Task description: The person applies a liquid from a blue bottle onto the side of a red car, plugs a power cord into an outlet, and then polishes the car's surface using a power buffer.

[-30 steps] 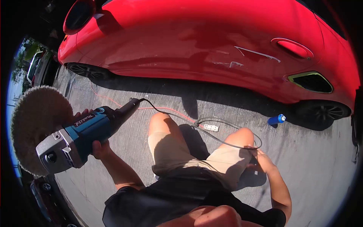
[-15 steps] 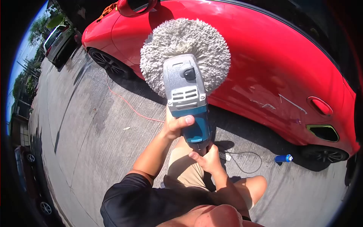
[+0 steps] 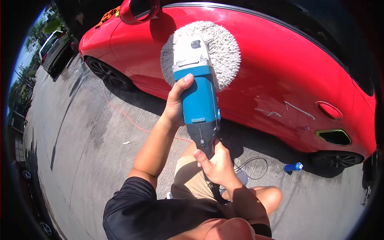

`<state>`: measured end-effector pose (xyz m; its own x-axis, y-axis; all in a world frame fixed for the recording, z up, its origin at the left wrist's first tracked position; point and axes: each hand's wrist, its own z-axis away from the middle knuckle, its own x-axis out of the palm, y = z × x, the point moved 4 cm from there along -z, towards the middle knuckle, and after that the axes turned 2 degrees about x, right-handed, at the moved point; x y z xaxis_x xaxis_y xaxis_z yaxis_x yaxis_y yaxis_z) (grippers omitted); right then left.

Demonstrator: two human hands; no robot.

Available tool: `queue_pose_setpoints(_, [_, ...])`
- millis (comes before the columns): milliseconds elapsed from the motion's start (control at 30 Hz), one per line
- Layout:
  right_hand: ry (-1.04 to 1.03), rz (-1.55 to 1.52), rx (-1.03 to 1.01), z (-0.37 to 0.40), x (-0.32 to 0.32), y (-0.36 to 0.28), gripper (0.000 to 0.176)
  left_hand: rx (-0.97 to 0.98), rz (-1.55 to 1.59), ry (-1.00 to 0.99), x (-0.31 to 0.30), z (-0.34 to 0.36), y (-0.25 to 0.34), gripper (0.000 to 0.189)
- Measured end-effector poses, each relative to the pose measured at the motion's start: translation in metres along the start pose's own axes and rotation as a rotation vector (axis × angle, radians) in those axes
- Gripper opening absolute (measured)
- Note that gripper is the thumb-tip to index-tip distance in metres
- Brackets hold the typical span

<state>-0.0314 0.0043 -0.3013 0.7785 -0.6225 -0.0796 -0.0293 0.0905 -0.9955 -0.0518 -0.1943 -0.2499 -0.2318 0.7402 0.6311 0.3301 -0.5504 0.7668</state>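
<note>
A teal and black electric polisher (image 3: 201, 98) with a silver-grey head stretches forward from me towards the red car (image 3: 276, 68). Its round, shaggy white wool pad (image 3: 225, 54) overlaps the car's door in this view. My left hand (image 3: 176, 100) is wrapped round the teal body from the left side, thumb on top just behind the head. Round the black rear handle, my right hand (image 3: 217, 163) is closed, with its thumb along the top. The undersides of both grips are hidden.
A side mirror (image 3: 139, 10) juts out at the top. Behind the pad, the car's side has whitish marks and a green-edged opening (image 3: 334, 137). A blue bottle-like cylinder (image 3: 293, 167) rests on the concrete. An orange cord (image 3: 127, 116) and a dark cable (image 3: 260, 159) trail across the ground.
The polisher has moved forward and its body now shows more of its length, with the pad looking smaller against the door. Both hands keep their grip. The view has shifted slightly.
</note>
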Motion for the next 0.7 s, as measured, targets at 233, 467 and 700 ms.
queue_pose_setpoints(233, [-0.004,0.098,-0.062,0.011,-0.080,0.147,0.060,0.152,-0.070,0.047,-0.043,0.067,-0.079,0.096])
queue_pose_setpoints(467, [0.095,0.895,0.731,0.046,-0.186,0.473,0.036,0.174,-0.135,0.250,-0.101,0.161,-0.118,0.108])
queue_pose_setpoints(700, [0.022,0.990,0.436,0.046,-0.136,0.516,0.049,0.172,-0.073,0.367,-0.135,0.212,-0.147,0.109])
